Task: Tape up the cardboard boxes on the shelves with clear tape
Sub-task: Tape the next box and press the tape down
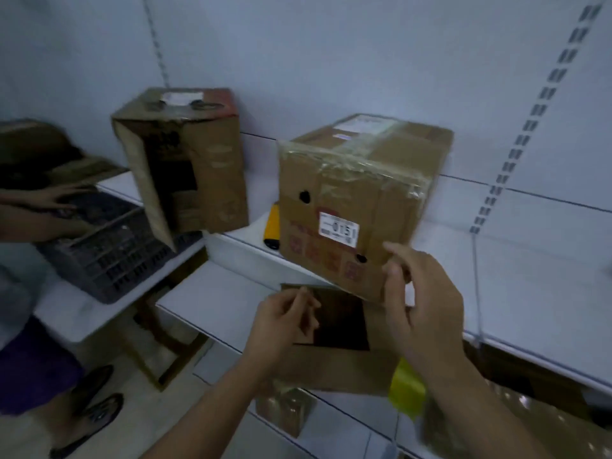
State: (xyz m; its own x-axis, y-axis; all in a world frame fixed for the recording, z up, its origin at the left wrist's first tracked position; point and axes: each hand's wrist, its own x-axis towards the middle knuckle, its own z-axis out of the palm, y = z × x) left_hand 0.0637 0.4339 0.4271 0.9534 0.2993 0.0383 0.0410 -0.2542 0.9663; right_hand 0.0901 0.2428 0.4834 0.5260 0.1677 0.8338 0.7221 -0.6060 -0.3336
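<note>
A cardboard box (351, 200) stands on the white shelf (516, 276), with wrinkled clear tape over its top and front edge and a white label on its front. My right hand (424, 303) hovers at its lower right corner, thumb against the cardboard, fingers loosely spread. My left hand (284, 319) is lower, its fingers curled together by the top edge of an open box (337, 362) on the shelf below. Whether it pinches anything is unclear. Further left, an open, untaped box (185, 164) stands on the same shelf, its flap hanging down.
A yellow and black tool (273, 230) lies behind the taped box's left side. At the left, another person's hands (53, 200) rest on a dark plastic crate (106, 250); their sandalled feet are on the floor. More boxes sit on the lower shelves.
</note>
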